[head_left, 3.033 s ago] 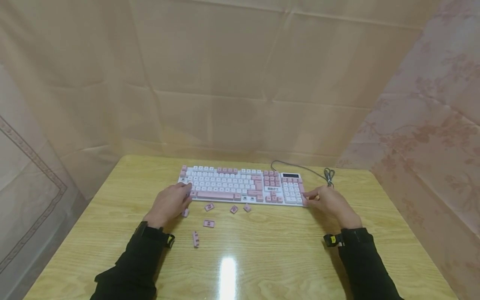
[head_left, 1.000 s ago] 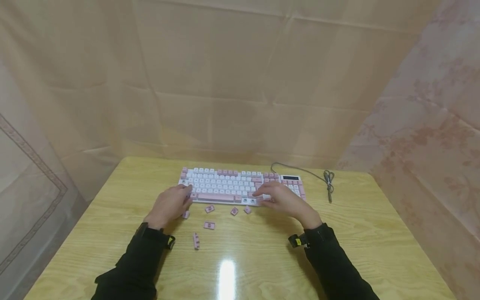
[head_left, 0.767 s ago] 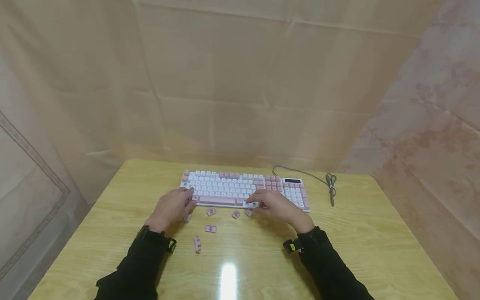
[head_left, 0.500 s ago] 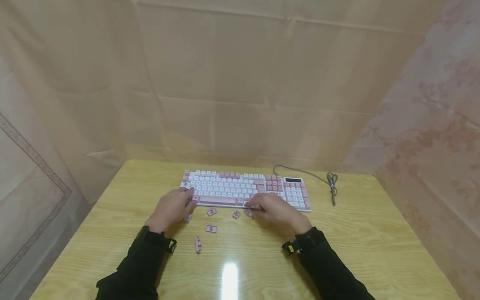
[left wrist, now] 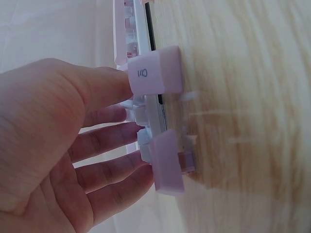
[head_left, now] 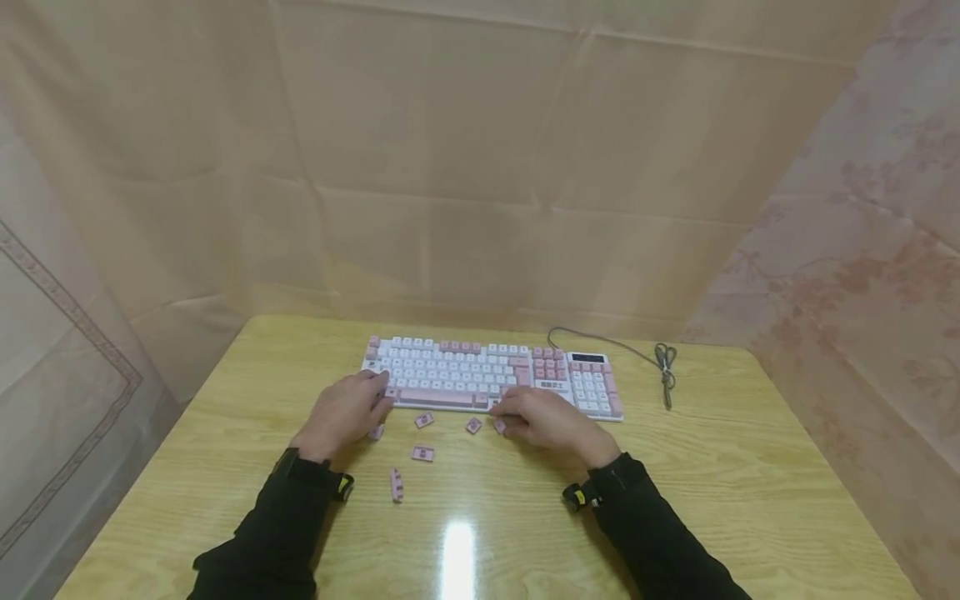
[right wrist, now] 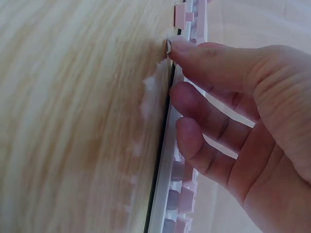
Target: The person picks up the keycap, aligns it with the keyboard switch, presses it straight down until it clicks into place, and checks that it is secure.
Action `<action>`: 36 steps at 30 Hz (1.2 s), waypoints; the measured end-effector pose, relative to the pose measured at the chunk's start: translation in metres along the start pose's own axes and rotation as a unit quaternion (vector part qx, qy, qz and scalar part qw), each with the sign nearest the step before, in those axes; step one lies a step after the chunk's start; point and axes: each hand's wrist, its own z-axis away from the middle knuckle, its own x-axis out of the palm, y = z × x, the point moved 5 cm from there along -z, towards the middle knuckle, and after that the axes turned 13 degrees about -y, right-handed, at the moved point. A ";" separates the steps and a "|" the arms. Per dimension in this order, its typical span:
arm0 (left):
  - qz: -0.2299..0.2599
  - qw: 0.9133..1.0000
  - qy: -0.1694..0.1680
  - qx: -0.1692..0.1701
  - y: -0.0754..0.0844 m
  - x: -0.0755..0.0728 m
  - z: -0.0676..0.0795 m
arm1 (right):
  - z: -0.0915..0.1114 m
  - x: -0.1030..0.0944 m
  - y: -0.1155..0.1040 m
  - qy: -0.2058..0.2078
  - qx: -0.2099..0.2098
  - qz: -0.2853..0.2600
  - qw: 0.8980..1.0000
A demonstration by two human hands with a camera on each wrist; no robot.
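A pink and white keyboard (head_left: 442,375) lies on the wooden table. My left hand (head_left: 345,417) rests at its left front corner. In the left wrist view, that thumb touches a pink keycap (left wrist: 154,70) by the front edge, while the other fingers lie loosely extended against the keys. Another pink keycap (left wrist: 167,162) shows below. My right hand (head_left: 547,421) is at the front row, right of the space bar (head_left: 431,397). Its thumb meets the keyboard's front edge in the right wrist view; the forefinger is mostly hidden, and anything pinched cannot be made out.
Several loose pink keycaps lie in front of the keyboard, among them one keycap (head_left: 423,454) and a long one (head_left: 397,486) nearer the person. A bundled cable (head_left: 665,375) lies to the right. Beige cloth (head_left: 450,167) hangs behind the table (head_left: 712,467).
My right hand has left the keyboard's right end and moved left to the front row beside the space bar, then settled lower there. The left hand and the loose keycaps have stayed put.
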 end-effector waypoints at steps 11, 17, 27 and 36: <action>-0.002 1.000 0.005 0.004 0.001 -0.001 0.001 | 0.002 0.003 0.004 -0.025 0.035 -0.016 0.999; -0.001 1.000 0.003 0.002 0.000 0.000 0.001 | 0.002 0.005 0.005 -0.032 0.037 -0.024 0.999; 0.001 1.000 -0.002 -0.003 0.000 0.000 0.000 | 0.009 -0.013 0.005 0.017 0.015 -0.022 1.000; 0.001 1.000 -0.003 -0.004 0.000 0.001 0.000 | 0.007 -0.012 -0.002 -0.003 -0.056 -0.021 0.998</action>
